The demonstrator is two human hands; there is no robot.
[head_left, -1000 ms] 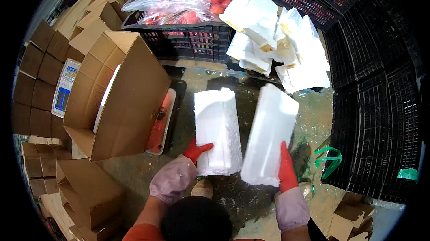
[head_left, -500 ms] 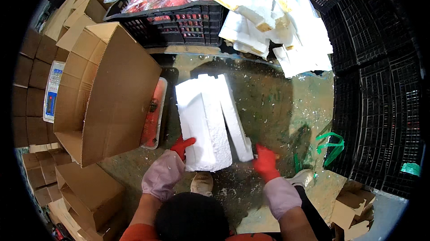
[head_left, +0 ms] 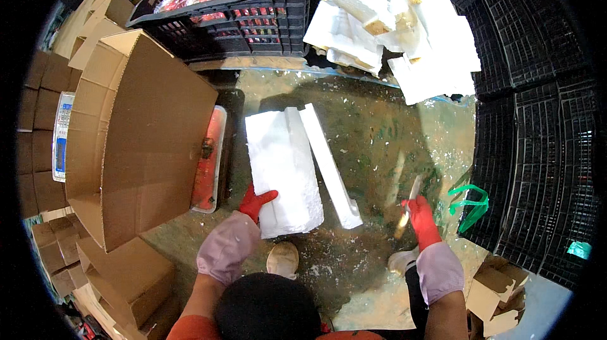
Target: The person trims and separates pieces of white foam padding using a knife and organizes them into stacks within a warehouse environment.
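My left hand [head_left: 256,203], in a red glove, grips the near left edge of a white polystyrene foam block [head_left: 281,169], its thumb on top and the other fingers partly hidden. Just right of the block lies a narrow white foam strip [head_left: 330,169], separated from it by a gap that widens toward me. Off to the right, my red-gloved right hand [head_left: 422,216] is closed around a knife, whose short pale blade [head_left: 415,186] points away from me. The knife's handle is mostly hidden by the glove.
A tall open cardboard box [head_left: 155,131] stands at left, beside a red-orange scale platform [head_left: 212,156]. Behind are a black crate [head_left: 253,30] of plastic-wrapped red goods and broken foam pieces [head_left: 436,43]. Black crates [head_left: 537,150] line the right; green strapping [head_left: 471,204] lies near them.
My right hand has moved right, away from the foam strip, with the knife in it. The strip now lies flatter and farther from the block. My left hand stays on the block.
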